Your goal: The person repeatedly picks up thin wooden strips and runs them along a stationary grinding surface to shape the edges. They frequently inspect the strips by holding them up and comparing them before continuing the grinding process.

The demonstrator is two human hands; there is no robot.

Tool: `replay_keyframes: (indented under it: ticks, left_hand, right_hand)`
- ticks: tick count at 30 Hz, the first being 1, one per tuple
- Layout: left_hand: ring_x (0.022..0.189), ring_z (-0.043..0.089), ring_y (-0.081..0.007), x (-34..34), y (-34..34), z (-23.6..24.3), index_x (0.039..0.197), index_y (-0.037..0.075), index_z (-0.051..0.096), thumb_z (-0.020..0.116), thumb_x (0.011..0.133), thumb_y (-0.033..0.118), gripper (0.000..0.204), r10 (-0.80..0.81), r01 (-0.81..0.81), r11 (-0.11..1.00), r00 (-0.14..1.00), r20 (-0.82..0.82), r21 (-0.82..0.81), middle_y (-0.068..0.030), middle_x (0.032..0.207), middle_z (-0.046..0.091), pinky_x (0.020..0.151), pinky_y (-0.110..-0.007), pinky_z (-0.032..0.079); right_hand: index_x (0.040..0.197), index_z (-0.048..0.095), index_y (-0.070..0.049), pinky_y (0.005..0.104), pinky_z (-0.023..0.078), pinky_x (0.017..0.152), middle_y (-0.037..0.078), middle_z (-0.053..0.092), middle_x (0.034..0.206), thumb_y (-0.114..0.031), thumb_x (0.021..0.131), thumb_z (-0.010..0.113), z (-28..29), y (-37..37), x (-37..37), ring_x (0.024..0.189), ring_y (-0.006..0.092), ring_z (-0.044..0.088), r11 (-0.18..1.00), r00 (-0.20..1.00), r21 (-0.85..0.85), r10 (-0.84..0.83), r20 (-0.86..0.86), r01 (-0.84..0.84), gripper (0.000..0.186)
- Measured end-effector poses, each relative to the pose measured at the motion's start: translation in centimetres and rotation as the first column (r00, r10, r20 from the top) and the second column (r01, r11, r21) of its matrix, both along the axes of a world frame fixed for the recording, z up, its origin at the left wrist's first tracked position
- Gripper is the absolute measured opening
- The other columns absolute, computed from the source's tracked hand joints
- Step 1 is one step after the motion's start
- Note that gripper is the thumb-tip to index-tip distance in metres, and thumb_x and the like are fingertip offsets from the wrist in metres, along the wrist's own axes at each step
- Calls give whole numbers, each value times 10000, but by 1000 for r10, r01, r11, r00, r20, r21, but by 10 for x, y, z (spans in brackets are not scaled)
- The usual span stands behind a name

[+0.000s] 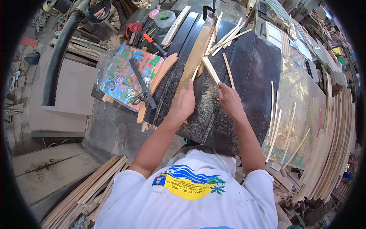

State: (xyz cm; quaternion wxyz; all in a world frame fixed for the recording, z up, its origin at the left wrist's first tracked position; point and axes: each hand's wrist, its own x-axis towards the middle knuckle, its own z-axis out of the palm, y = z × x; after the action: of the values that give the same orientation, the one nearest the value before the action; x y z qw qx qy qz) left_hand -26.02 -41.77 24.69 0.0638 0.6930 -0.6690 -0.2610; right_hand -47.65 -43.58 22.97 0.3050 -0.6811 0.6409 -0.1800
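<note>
My right hand (230, 100) is closed around the near end of a pale flat wooden strip (211, 70), which slants away to the left over the dark worktable (249, 76). My left hand (184, 101) is closed too, its index finger stretched forward along a thin wooden strip (195, 72); the palm hides the rest of that strip. Beside the left hand lies a long brown wooden board (196, 49), with a black clamp (207, 10) at its far end. Another thin stick (228, 70) rests just beyond my right hand. Sawdust is scattered between the hands.
Several loose strips (231, 38) lie at the far side. On the left are a colourful plastic-wrapped sheet (129, 68), a dark metal bar (142, 82), an orange-handled tool (152, 42) and a tape roll (165, 18). A handsaw (63, 57) hangs at upper left; stacked slats (333, 145) stand right.
</note>
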Motion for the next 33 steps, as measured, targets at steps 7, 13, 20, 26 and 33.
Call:
replay_keyframes:
  ticks: [7,13,20,26,33]
  left_hand:
    - [1032,702,-536,-7,-13,11,1535,-30,433,453,994,44,546,22,-23,1000,999,24,9,-363,1074,710,931,-604,548]
    - [1033,698,-549,-9,-12,11,1546,-24,420,446,1001,49,551,15,-16,1000,999,36,25,-362,1093,707,927,-609,546]
    - [1014,699,-551,-12,-28,6,1547,-20,409,456,998,43,554,33,-33,999,999,34,10,-350,1083,709,913,-616,547]
    - [1037,694,-551,-16,-53,0,1549,7,417,442,1010,67,543,3,-4,1000,999,38,8,-350,1113,707,923,-628,539]
    - [1094,684,-545,-22,-88,-1,1567,21,409,467,998,62,573,13,-13,1000,999,49,-7,-354,1137,706,955,-627,531]
  right_hand:
    - [1366,641,-69,546,532,969,284,715,1170,-246,1036,561,2,-41,-19,1115,474,683,1000,1000,-2,-14,-20,14,383]
    - [1340,647,-92,566,531,982,266,721,1188,-288,1036,532,2,-94,-18,1128,464,683,999,987,-5,-37,-154,36,380]
    - [1278,673,-104,586,539,960,262,732,1137,-294,1030,538,-13,-117,-22,1101,478,690,998,991,-53,-25,-131,18,340]
    - [1247,682,-90,582,542,965,264,734,1128,-292,1025,549,-11,-146,-26,1100,475,693,999,987,-48,-26,-161,18,329]
    - [1243,685,-87,575,537,987,265,729,1163,-304,1015,556,-24,-179,-26,1129,469,687,995,987,-79,-70,-146,59,340]
